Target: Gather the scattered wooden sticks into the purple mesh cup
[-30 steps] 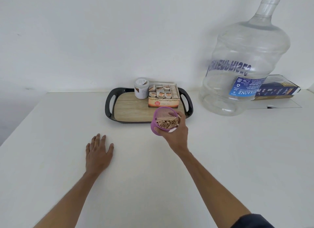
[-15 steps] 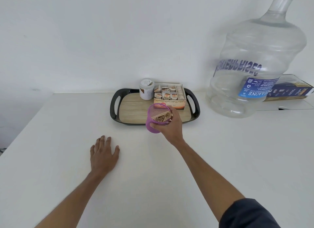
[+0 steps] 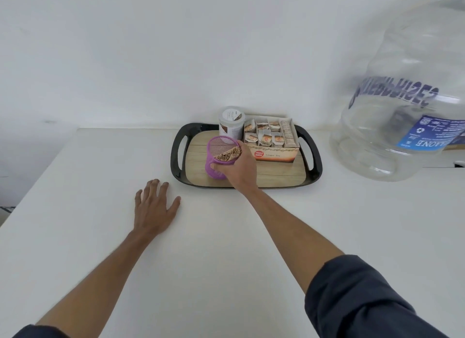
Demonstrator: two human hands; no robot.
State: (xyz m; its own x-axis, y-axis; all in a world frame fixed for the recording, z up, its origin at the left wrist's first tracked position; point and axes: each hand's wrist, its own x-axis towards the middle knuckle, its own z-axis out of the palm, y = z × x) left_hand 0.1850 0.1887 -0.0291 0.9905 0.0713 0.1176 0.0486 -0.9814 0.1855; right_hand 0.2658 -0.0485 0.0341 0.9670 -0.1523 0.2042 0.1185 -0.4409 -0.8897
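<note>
- We see one purple mesh cup [image 3: 219, 159] on the wood floor of the black tray [image 3: 177, 159], near its left end; we cannot tell if it rests or hangs just above.
- The wooden sticks [image 3: 228, 154] are a bundle inside the cup, too many to count. They lean toward our right hand [image 3: 236, 170].
- The right hand's grip is wrapped around the cup from its right side.
- Our left hand [image 3: 154, 208] lies flat and spread on the white table [image 3: 100, 237], holding nothing, well apart from the cup.
- We see no loose sticks on the table.
- On the tray: one round tub [image 3: 231, 122], one tea box [image 3: 273, 144].
- One big water bottle [image 3: 402, 98] stands off to the right.
</note>
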